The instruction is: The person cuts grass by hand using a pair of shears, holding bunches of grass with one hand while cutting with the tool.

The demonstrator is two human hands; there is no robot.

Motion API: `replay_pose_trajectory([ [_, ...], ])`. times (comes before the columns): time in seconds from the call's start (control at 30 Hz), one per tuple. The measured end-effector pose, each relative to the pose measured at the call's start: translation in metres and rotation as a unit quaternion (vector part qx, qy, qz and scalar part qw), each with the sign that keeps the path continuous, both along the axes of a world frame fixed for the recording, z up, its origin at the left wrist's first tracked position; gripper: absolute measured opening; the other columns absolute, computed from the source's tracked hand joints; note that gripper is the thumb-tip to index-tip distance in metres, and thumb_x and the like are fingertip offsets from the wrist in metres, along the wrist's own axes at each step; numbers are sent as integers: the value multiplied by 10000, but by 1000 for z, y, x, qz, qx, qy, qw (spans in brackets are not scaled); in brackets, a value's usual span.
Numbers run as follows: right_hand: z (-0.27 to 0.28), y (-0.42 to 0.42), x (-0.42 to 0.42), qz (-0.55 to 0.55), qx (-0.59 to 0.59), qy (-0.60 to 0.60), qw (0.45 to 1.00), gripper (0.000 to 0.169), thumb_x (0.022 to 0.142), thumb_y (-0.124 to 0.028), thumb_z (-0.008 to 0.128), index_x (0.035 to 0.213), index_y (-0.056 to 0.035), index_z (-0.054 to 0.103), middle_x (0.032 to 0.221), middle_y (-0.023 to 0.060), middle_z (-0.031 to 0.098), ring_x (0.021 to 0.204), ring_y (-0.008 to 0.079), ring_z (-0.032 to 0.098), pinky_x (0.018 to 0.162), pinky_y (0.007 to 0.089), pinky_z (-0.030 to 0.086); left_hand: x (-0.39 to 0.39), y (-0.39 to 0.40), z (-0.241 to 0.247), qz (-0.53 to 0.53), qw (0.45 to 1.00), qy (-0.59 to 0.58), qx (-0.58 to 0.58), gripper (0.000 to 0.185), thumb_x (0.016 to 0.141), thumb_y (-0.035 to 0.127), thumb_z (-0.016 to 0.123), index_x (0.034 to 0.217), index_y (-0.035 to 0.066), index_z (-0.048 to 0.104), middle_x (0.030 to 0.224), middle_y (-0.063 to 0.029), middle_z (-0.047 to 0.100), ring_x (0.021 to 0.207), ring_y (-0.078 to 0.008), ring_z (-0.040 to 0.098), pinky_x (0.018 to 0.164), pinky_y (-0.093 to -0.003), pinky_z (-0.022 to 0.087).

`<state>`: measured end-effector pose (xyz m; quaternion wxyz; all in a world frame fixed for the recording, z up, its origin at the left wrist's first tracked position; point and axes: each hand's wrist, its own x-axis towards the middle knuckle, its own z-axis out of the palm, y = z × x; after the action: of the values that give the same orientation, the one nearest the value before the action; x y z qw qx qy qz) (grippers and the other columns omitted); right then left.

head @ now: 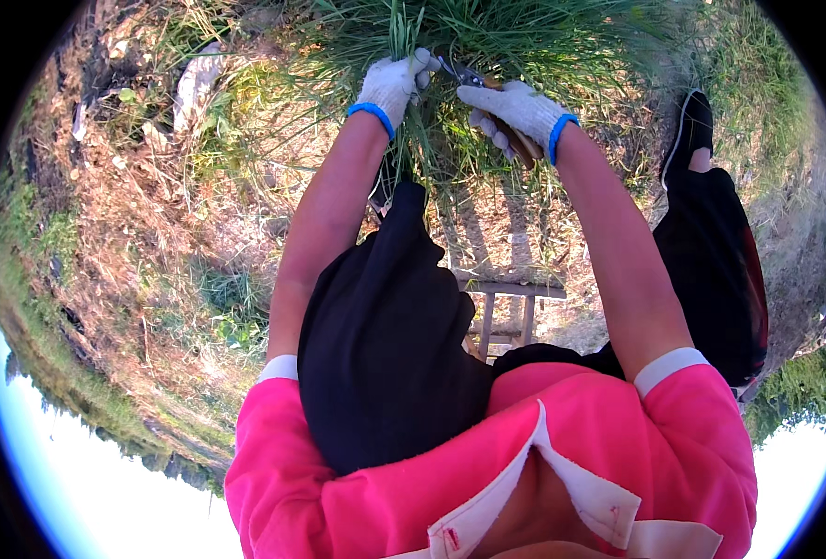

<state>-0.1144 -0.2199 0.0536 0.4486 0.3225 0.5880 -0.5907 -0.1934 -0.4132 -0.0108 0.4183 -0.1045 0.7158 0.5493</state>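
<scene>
My left hand (392, 82), in a white knit glove with a blue cuff, is closed around a bunch of long green grass (404, 31). Blades stick up above the fist and hang down below it. To its right, my right hand (514, 112) wears a matching glove and grips a pair of hand pruners (465, 73). Their brown handles (524, 147) show below the palm. The metal blades point up and left, close to the left fist. Grass behind partly hides the blade tips, so I cannot tell whether they touch a stem.
Dense standing grass (524, 35) fills the ground ahead. A low wooden stool (510, 290) is beneath me, between my legs in black trousers (392, 328). My shoe (696, 119) rests at the right. Dry cut grass (140, 230) and a pale object (197, 84) lie at the left.
</scene>
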Motion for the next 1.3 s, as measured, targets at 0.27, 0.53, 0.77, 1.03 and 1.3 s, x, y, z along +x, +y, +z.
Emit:
replay_pose_trajectory([
  [0.27, -5, 41, 59, -20, -18, -42, 999, 436, 903, -465, 666, 790, -51, 590, 558, 59, 595, 404, 156, 577, 352, 302, 471, 3, -13, 19, 46, 998, 0, 43, 433, 911, 492, 660, 993, 74, 737, 722, 42, 544, 599, -79, 466, 532, -241, 353],
  [0.53, 34, 54, 74, -8, 25, -39, 999, 443, 904, -461, 671, 786, -43, 583, 573, 64, 597, 406, 172, 580, 359, 308, 483, 8, -17, 45, -14, 997, 65, -44, 480, 893, 549, 661, 996, 88, 747, 735, 47, 527, 601, -74, 436, 550, -251, 344],
  [0.77, 147, 86, 92, -28, 80, 30, 996, 424, 913, -435, 658, 870, -20, 582, 610, 64, 597, 439, 165, 594, 386, 306, 495, 5, -55, 135, 16, 993, 116, 4, 515, 915, 552, 630, 998, 52, 721, 722, 51, 492, 599, -62, 403, 538, -228, 315],
  [1.03, 238, 112, 132, -183, 75, 138, 970, 441, 885, -456, 692, 930, -25, 608, 671, 37, 594, 497, 152, 584, 458, 305, 513, 46, -188, 240, 168, 970, 172, -33, 452, 913, 506, 653, 979, 63, 710, 680, 52, 501, 564, -49, 426, 511, -221, 316],
  [1.3, 240, 121, 148, -125, 201, 243, 941, 425, 893, -469, 684, 979, -54, 646, 792, 3, 611, 765, 105, 582, 709, 270, 457, 167, -329, 344, 196, 933, 241, -182, 356, 916, 434, 640, 902, 89, 724, 655, 61, 481, 552, -58, 388, 506, -241, 291],
])
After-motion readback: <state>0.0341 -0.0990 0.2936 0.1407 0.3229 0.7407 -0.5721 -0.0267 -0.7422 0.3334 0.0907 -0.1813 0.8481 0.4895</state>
